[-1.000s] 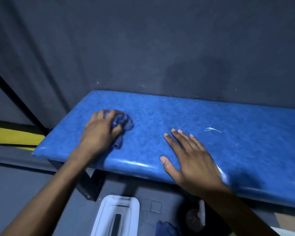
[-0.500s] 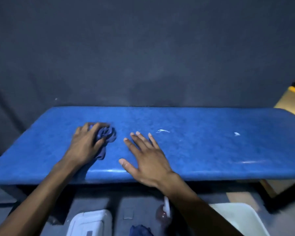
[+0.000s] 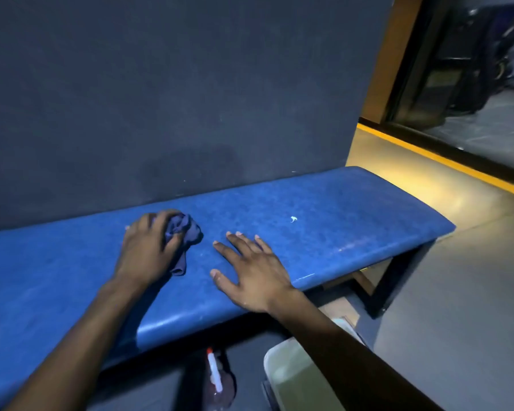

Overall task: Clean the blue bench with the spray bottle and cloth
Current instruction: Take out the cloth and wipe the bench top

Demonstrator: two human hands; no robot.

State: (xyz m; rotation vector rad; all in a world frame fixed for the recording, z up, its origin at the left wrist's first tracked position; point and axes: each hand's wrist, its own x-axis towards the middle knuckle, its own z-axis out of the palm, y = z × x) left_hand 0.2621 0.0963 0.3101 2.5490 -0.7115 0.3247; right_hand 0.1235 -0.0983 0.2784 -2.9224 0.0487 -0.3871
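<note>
Left hand (image 3: pixel 144 250) is clamped on a bunched cloth (image 3: pixel 183 232) pressed to the bench (image 3: pixel 339 221). Right hand (image 3: pixel 250 271) lies flat, fingers spread. Spray bottle (image 3: pixel 218 378) stands on the floor below, dim and partly cut off.

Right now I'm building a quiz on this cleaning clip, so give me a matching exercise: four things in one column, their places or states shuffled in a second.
Things:
1. cloth
2. right hand
3. spray bottle
4. white speck

Places or states:
A. on the floor below the bench
B. bunched in the left hand
C. flat on the seat, fingers spread
D. lying on the seat, right of both hands

Pairs: 1-B, 2-C, 3-A, 4-D
</note>
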